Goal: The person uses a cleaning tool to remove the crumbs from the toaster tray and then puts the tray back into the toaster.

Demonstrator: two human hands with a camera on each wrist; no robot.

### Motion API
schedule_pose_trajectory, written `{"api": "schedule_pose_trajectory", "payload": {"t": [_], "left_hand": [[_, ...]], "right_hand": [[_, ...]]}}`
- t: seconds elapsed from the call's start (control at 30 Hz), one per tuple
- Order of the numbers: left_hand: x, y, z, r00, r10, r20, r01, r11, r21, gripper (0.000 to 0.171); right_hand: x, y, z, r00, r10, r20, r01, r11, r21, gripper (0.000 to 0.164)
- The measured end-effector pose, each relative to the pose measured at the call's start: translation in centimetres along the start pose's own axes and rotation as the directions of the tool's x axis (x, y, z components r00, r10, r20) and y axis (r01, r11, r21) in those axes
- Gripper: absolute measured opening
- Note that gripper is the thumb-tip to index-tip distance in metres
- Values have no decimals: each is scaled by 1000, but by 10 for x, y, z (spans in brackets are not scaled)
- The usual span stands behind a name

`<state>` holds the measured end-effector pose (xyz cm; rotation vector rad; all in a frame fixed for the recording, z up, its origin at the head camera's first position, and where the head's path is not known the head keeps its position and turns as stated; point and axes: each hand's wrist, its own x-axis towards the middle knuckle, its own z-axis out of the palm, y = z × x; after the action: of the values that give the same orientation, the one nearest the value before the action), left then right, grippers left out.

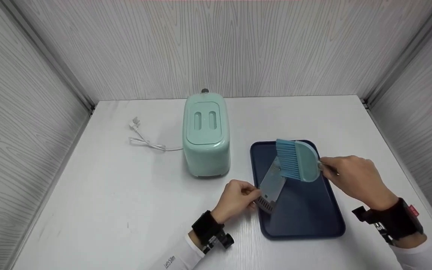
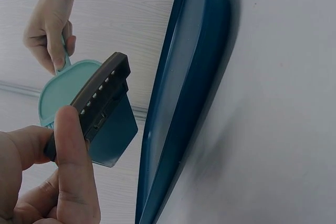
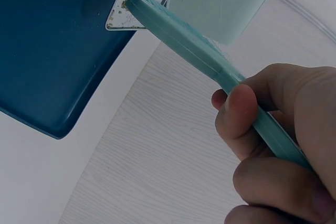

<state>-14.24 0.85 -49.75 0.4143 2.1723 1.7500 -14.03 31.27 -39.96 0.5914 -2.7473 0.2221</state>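
My left hand (image 1: 234, 200) pinches the dark slotted end of a flat metal crumb tray (image 1: 272, 183), which is held tilted above a navy blue serving tray (image 1: 302, 219). A light green cleaning brush (image 1: 308, 162) with blue bristles is gripped by its handle in my right hand (image 1: 356, 180). Its bristles lie against the crumb tray's far end and hide part of it. In the right wrist view, brown crumbs show on the metal plate (image 3: 121, 19) beside the bristles. The left wrist view shows the crumb tray's dark end (image 2: 102, 90) between thumb and fingers.
A mint green toaster (image 1: 206, 138) stands left of the serving tray, its top bearing two slot-shaped recesses. The white cord (image 1: 148, 144) with its plug lies on the white table (image 1: 99, 195) to the toaster's left. Grey wood-grain panels (image 1: 219, 48) enclose the back and sides.
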Motion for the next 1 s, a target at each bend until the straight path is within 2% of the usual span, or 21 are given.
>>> {"api": "schedule_pose_trajectory", "payload": {"t": [0.13,0.27,0.4,1.0], "left_hand": [[-1,0,-1,1000,7,-22,-6,1000,24,21],[-1,-1,-2,999,12,-34,-12,1000,5,18],[1,-2,-3,1000,10,-26,-11,1000,-25,17],[1,0,-6,999,-6,-43,6,1000,4,17]], "right_hand": [[1,4,1,1000,7,-2,-7,1000,-7,24],[1,7,1,1000,5,-16,-5,1000,-25,38],[0,10,1,1000,3,-23,-4,1000,-28,37],[-6,18,-6,998,57,-26,-58,998,-20,33]]}}
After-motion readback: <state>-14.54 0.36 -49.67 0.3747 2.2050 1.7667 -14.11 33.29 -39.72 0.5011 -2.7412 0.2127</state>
